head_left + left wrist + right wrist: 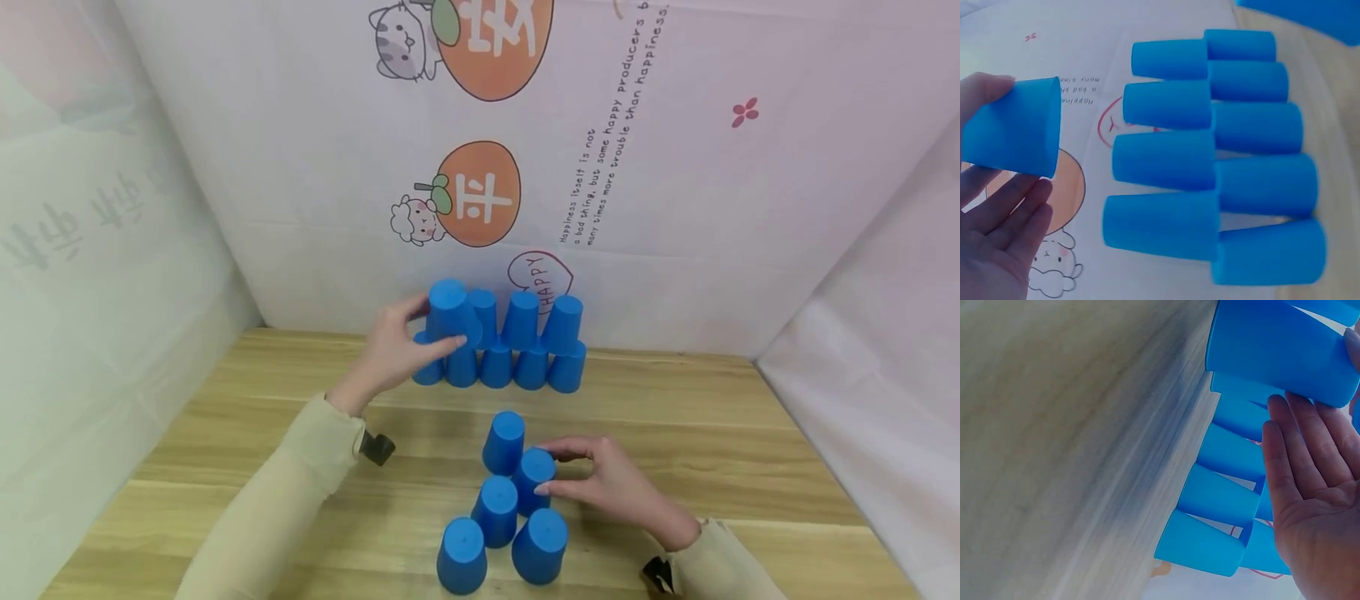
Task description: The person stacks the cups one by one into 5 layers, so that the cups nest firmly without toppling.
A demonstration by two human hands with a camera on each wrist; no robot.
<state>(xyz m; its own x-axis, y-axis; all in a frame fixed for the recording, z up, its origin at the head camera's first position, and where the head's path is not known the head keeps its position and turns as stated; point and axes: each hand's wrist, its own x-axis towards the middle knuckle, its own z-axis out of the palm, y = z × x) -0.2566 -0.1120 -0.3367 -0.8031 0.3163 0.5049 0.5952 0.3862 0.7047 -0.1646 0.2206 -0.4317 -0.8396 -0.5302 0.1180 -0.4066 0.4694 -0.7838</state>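
Note:
My left hand [397, 342] holds an upside-down blue cup [448, 304] between thumb and fingers. In the left wrist view this held cup [1013, 128] hangs in the air, apart from two stacked rows of blue cups [1163, 161]. The rows stand by the back wall, the upper one resting on the lower one [496, 368]; in the head view the held cup partly hides them. My right hand [618, 487] has thumb and fingers on opposite sides of another upside-down blue cup [534, 475]. That cup stands in a loose group on the table.
Around the right hand's cup stand other blue cups, one behind [503, 443] and several nearer, including a cup [462, 557] at the front left. The wooden table [675, 417] meets a printed cloth backdrop [660, 292]. White cloth [862, 358] hangs at both sides.

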